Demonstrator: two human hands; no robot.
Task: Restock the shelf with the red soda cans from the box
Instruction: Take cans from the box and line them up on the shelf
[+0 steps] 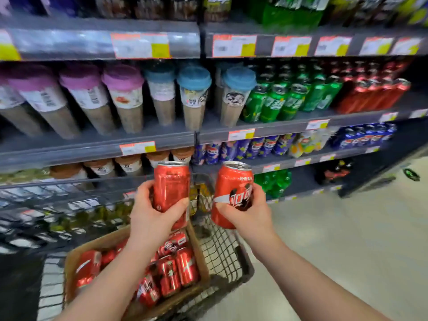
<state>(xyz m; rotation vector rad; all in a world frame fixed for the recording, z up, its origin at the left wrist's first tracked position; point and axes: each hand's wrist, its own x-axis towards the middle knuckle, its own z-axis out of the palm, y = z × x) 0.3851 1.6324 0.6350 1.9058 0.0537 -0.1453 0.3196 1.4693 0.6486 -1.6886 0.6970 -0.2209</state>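
My left hand [154, 213] grips a red soda can [171, 181], held upright above the box. In my right hand [249, 213] is a second red soda can [230, 181], tilted slightly, its white logo facing me. Both cans hover in front of the lower shelves. Below them a cardboard box [74, 258] holds several more red cans [176, 272] lying loose. The box sits in a wire shopping cart [222, 253]. A row of red cans [372, 96] stands on the shelf at the upper right, beside green cans [282, 103].
The shelf unit [266, 130] fills the view ahead, with lidded drink cups [125, 100] on the left and blue cans [361, 135] one level below the red ones. Pale floor [347, 239] stretches along the right side of the cart.
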